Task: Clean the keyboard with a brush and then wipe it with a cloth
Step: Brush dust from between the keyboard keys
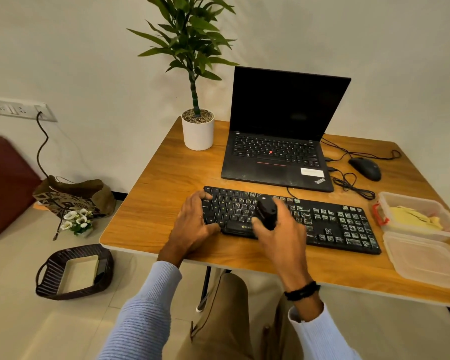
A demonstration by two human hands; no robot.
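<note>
Keyboard: lies flat near the worktop's front edge, about midway along, in front of the laptop. The keys on its right half look smeared or dusty.
Left hand: grips the keyboard's left end, fingers curled over the far corner and thumb at the near edge.
Right hand: closed round a dark brush, held over the left-middle keys. The brush is blurred, so I cannot tell whether the bristles touch.
Handling, keyboard: I'd judge it light, stiff plastic that slides easily on the wood. It is best pinned at one end, as it is now. Keycaps could pop off under hard strokes.
Handling, brush: it looks small and light, and a grip on its body seems enough.
Cloth: yellow, crumpled and probably soft and limp. It could be pinched anywhere.
Tub: clear, open, at the worktop's right edge, with the cloth inside.
Lid: clear, lying just beside the tub toward the front right corner, with nothing on it.
Basket: dark, on the floor to the left, with something pale and flat inside.
</note>
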